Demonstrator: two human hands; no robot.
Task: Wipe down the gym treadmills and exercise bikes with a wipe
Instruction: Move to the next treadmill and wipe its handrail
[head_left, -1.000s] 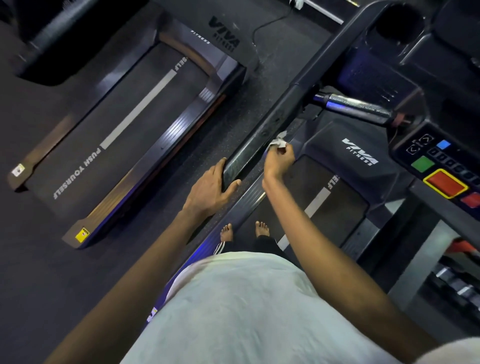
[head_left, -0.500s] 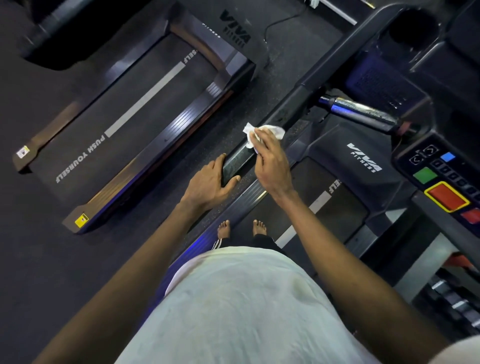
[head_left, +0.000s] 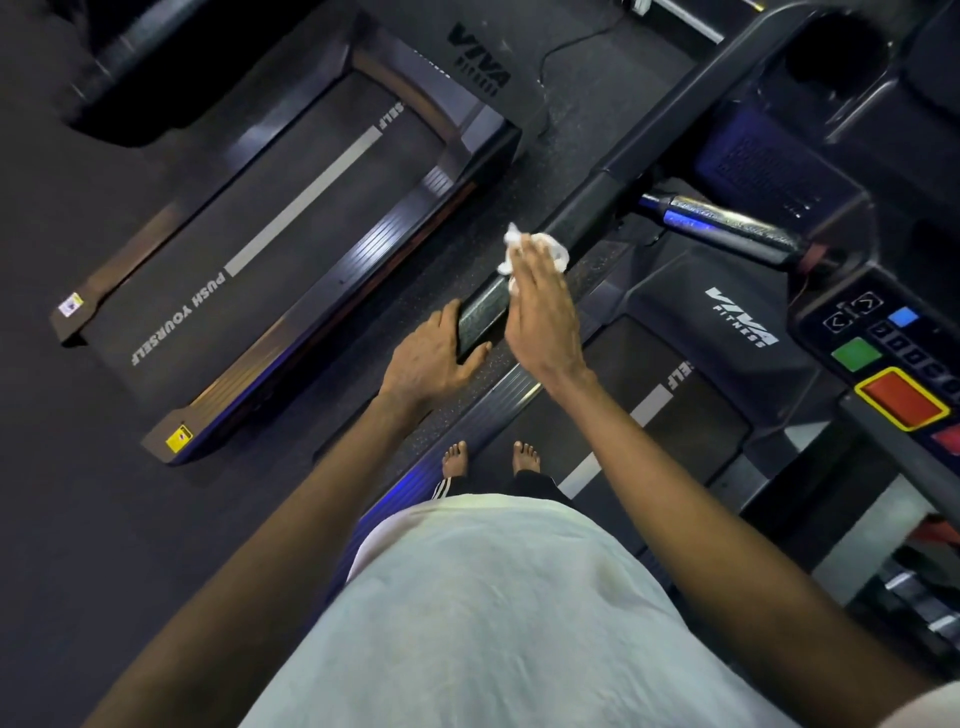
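Observation:
I stand barefoot on the belt (head_left: 675, 415) of a black Viva Fitness treadmill. Its left handrail (head_left: 613, 176) runs from the console down toward me. My left hand (head_left: 426, 358) grips the near end of that rail, thumb on one side and fingers on the other. Just beyond it, my right hand (head_left: 545, 317) lies flat on top of the rail with straight fingers, pressing a crumpled white wipe (head_left: 511, 241) against it. Part of the wipe sticks out past the fingertips.
A silver grip bar (head_left: 727, 223) juts out of the console (head_left: 893, 364), which has green, blue and red buttons. A second treadmill (head_left: 280, 234) lies to the left across a strip of dark floor. A cable (head_left: 566, 47) trails on the floor at the top.
My right hand came up from the rail's inner side onto its top with the wipe, then slid a little further along the rail. My left hand kept its grip on the rail end.

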